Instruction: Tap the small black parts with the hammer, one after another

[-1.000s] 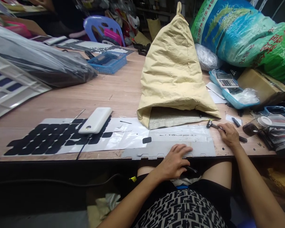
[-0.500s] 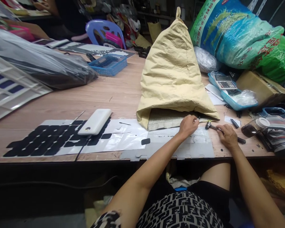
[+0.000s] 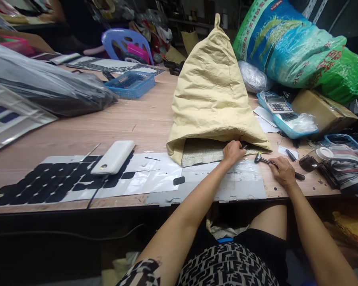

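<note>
A large yellow cloth sack (image 3: pixel 209 91) stands on the table with its mouth folded open toward me and a grey woven lining (image 3: pixel 203 153) showing. My left hand (image 3: pixel 233 153) is closed at the right part of this opening, its fingertips partly under the edge. A small dark tip shows at its fingers, too small to name. Below lies a translucent sheet over a grey board (image 3: pixel 220 184). To the right, my right hand (image 3: pixel 283 171) is closed around the handle of a small hammer (image 3: pixel 299 176), whose metal head points left near the sack's corner.
Left are a white power bank (image 3: pixel 113 157) and sheets of black stick-on pads (image 3: pixel 47 178). Behind stand a blue basket (image 3: pixel 134 84) and a plastic-wrapped bundle (image 3: pixel 47 75). At right are a calculator (image 3: pixel 277 105), a lidded jar (image 3: pixel 314 159), striped cloth (image 3: pixel 352 167) and a carton (image 3: pixel 325 111).
The whole view has shifted a little. My left hand has moved slightly farther toward the sack's opening. My right hand still holds the hammer in about the same place.
</note>
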Tool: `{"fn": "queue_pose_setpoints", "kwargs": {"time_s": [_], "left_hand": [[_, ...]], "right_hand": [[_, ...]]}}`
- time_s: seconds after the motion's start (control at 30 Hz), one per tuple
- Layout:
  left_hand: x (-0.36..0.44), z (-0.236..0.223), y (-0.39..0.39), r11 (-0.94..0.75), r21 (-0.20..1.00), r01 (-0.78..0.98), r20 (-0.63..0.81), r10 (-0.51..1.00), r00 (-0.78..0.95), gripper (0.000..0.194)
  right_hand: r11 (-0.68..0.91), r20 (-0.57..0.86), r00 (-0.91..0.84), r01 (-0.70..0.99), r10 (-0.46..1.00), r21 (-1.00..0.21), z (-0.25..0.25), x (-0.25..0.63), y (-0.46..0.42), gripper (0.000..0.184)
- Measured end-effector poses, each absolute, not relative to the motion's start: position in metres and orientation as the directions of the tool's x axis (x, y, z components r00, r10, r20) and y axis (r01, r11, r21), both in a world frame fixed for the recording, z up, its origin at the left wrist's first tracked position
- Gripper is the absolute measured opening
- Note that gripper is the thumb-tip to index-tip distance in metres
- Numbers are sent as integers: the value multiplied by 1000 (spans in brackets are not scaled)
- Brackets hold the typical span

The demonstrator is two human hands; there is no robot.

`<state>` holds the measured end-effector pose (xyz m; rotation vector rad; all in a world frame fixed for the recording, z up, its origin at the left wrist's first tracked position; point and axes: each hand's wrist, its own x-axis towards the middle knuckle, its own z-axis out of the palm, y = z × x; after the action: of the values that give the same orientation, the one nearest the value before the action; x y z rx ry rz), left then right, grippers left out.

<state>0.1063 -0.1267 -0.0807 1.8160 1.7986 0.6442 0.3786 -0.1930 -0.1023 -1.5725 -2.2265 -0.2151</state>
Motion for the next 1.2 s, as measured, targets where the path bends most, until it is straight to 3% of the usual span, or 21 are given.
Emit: {"fn": "queue_pose_setpoints", "kwargs": {"time_s": [0.13,0.23,0.4,0.6,0.73,0.87,0.97,1.1,1.2], "left_hand": [[43,-85,-152,-339,658,672,107,926,362,16],[14,-98,-166,-417,686,597,121,874,471,17],[13,-120,-170,-403,712,575,171,894,415,24],[15,-122,-167,-408,704,581,168,891,422,29],[13,-121,-168,-398,712,578,161,894,417,24],[12,-118,-167,-378,750,543,144,895,423,24],[12,-115,-167,-393,754,526,161,887,432,22],[12,-115,-166,-389,751,534,161,891,424,19],[12,-117,-166,-383,769,511,164,892,420,22]], "right_hand": [[357,416,-289,929,862,-93,-104,378,-192,26],[354,426,-290,932,857,-78,-105,378,-190,26],[387,423,-319,918,848,-83,-104,380,-189,28],[436,408,-339,883,848,-174,-87,372,-192,29],[509,464,-337,800,819,-317,-68,334,-204,30],[560,428,-381,693,820,-455,-60,289,-218,32],[563,393,-413,694,822,-449,-64,268,-225,33],[555,369,-433,753,823,-354,-69,263,-227,31],[535,390,-394,756,832,-377,-67,267,-228,32]]}}
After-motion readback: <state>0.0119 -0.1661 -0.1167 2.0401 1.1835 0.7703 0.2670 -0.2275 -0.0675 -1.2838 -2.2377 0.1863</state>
